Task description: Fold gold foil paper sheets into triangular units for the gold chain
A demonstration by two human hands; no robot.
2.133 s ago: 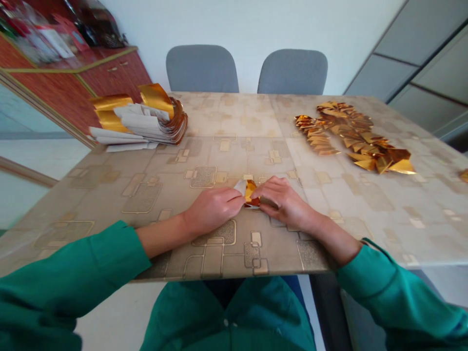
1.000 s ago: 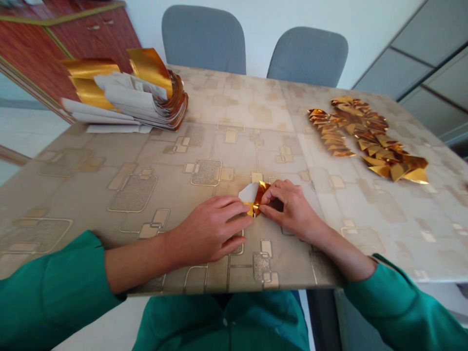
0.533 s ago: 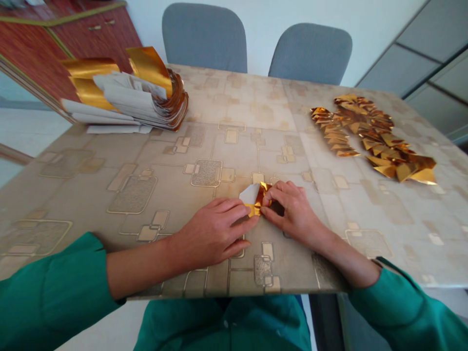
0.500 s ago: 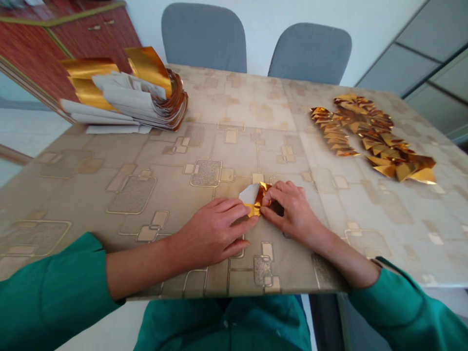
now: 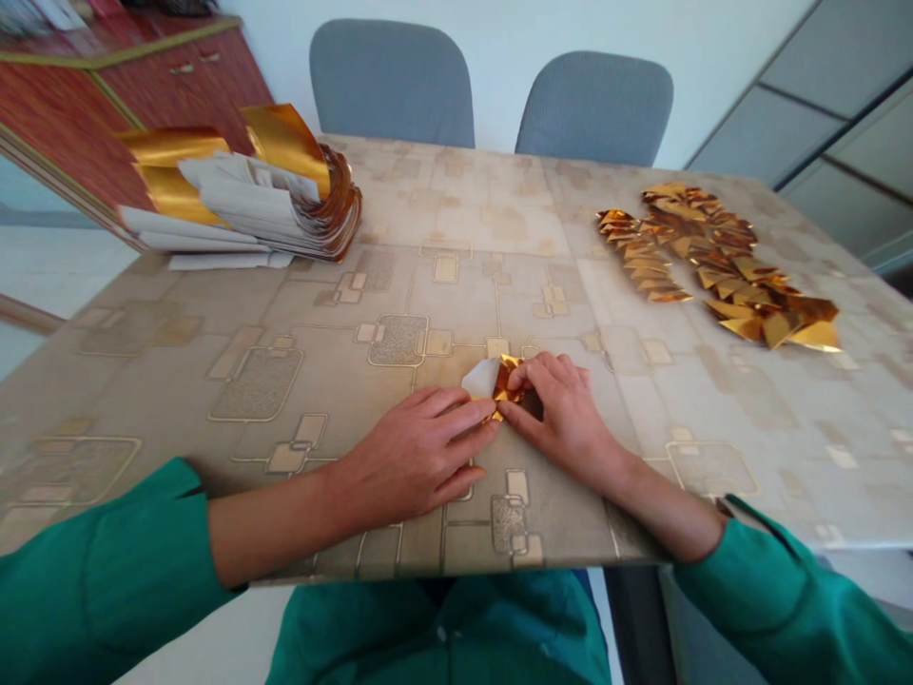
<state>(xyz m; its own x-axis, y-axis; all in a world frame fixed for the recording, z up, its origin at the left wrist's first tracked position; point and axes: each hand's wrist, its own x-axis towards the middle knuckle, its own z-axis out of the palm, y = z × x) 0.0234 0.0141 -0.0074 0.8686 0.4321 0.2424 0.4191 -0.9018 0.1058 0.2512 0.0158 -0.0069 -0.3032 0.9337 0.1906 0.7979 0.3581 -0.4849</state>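
Observation:
A small sheet of gold foil paper [image 5: 507, 373], white on its back, lies partly folded near the front of the table. My left hand [image 5: 428, 442] rests flat over its left and lower part, fingers stretched out and fingertips pressing on the near edge. From the other side my right hand [image 5: 560, 400] pinches the gold folded flap between thumb and forefinger. The fingers of both hands almost meet at the paper and hide some of its lower edge.
A thick stack of gold and white paper [image 5: 249, 205] lies at the table's back left. Many folded gold paper pieces [image 5: 756, 276] are heaped at the right. Two grey chairs [image 5: 392, 81] stand behind the patterned tablecloth [image 5: 456, 295], beside a reddish cabinet [image 5: 192, 86].
My left fingertips have shifted slightly onto the paper's near edge, covering more of the gold strip there. My right hand keeps its pinch. The whole view has moved slightly.

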